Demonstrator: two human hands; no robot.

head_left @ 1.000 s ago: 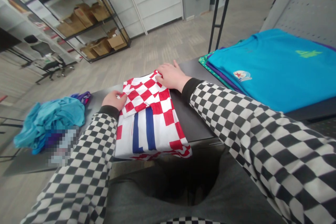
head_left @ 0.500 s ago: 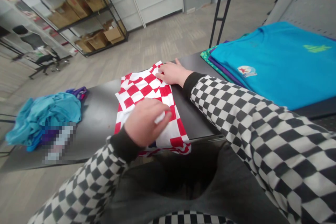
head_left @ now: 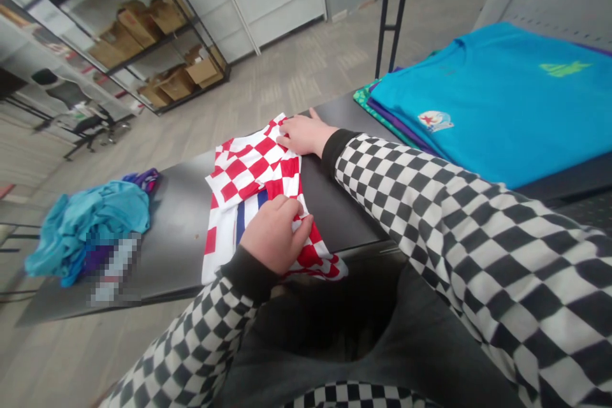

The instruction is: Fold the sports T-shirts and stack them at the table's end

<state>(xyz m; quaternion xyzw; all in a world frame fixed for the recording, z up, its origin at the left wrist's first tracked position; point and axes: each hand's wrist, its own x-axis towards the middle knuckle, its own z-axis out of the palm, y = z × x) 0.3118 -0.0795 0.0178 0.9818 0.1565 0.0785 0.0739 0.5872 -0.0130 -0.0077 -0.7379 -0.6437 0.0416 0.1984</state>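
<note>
A red-and-white checkered shirt [head_left: 253,162], partly folded, lies on the dark table in front of me. Blue and white stripes show in its middle. My left hand [head_left: 275,233] is closed over the shirt's near right part, fingers curled on the fabric; the fingertips are partly hidden. At the far right corner of the garment, my right hand [head_left: 306,134] rests with its fingers laid out over the cloth and the thumb side raised. The shirt's near right edge is bunched and hangs slightly at the table's front edge.
Flat shirts, a blue one [head_left: 497,108] on top, are stacked on the right. A crumpled turquoise garment [head_left: 95,213] and purple cloth lie on the table's [head_left: 174,217] left. Beyond are a black post [head_left: 393,19] and a shelf holding cardboard boxes [head_left: 176,83].
My left hand has moved to the right and closed on the shirt's fabric. Blue and white stripes are now exposed. My right hand stays at the far corner; the view has shifted slightly.
</note>
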